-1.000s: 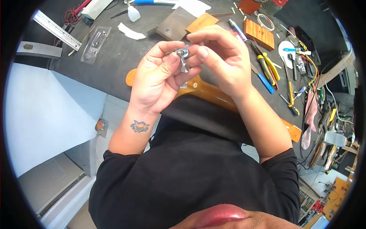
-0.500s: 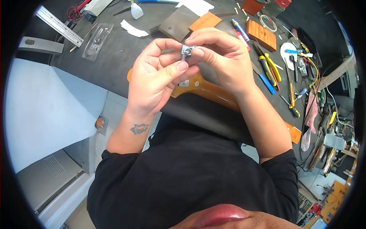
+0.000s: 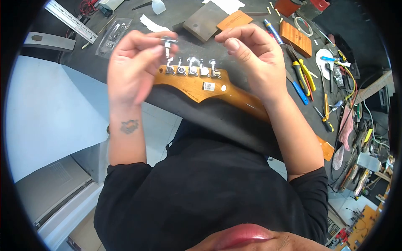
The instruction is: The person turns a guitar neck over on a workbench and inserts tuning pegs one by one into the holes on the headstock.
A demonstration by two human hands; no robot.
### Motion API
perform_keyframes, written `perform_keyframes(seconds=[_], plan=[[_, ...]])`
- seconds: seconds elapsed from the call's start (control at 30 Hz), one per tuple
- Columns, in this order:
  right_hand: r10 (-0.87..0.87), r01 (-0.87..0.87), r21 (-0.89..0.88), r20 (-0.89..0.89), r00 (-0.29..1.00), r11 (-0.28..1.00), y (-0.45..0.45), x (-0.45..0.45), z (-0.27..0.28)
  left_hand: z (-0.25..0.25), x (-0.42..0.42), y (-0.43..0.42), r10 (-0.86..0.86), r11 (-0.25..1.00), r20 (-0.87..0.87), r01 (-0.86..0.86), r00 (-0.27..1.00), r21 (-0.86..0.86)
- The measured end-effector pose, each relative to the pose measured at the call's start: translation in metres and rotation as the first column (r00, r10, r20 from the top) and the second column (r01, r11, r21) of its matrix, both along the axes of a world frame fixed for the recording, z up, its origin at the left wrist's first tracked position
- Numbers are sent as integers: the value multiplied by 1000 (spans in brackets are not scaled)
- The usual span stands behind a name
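A shiny metal guitar tuning machine (image 3: 168, 46) is pinched between the thumb and fingers of my left hand (image 3: 133, 69), above the left end of the headstock. My right hand (image 3: 261, 60) is raised over the neck, fingers curved and apart, with nothing in it. Below lies a guitar neck (image 3: 245, 99), its amber wooden headstock (image 3: 190, 85) turned back side up. Several chrome tuners (image 3: 192, 71) line its far edge. A bare round hole (image 3: 161, 70) shows at the left end, beside my left fingers. A small white label (image 3: 208, 86) sits on the wood.
At the back are a dark flat block (image 3: 205, 21) and an orange wood piece (image 3: 234, 21). Yellow-handled pliers (image 3: 298, 73) and a blue-handled tool (image 3: 300, 93) lie to my right. A clear plastic bag of metal parts (image 3: 114, 37) and a steel ruler (image 3: 69, 21) lie left.
My hands have moved apart. The left hand has gone left with the tuning machine, and the right hand has let go of it. The headstock and its tuners have come into sight.
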State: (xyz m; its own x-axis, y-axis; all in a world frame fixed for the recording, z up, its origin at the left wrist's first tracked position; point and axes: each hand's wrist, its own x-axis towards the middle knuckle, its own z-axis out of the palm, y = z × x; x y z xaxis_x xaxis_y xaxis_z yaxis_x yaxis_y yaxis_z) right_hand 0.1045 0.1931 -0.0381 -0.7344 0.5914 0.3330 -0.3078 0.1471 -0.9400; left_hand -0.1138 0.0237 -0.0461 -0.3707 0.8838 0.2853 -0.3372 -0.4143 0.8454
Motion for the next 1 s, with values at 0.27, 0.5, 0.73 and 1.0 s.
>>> perform_keyframes(seconds=[0.27, 0.5, 0.73, 1.0], plan=[[14, -22, 53, 141, 990, 998, -2, -1, -11, -28, -64, -29, 40, 971, -562, -164, 826, -171], [-7, -12, 95, 198, 980, 995, 0, -1, -13, -30, -59, -23, -41, 993, -551, -27, 834, -114], [-8, -18, 120, 211, 977, 993, -1, -1, -13, -21, -54, -20, 6, 995, -770, -80, 638, -59], [-27, -8, 158, 216, 976, 987, -1, -1, -16, -23, -20, -26, 136, 933, -541, -291, 830, -212]])
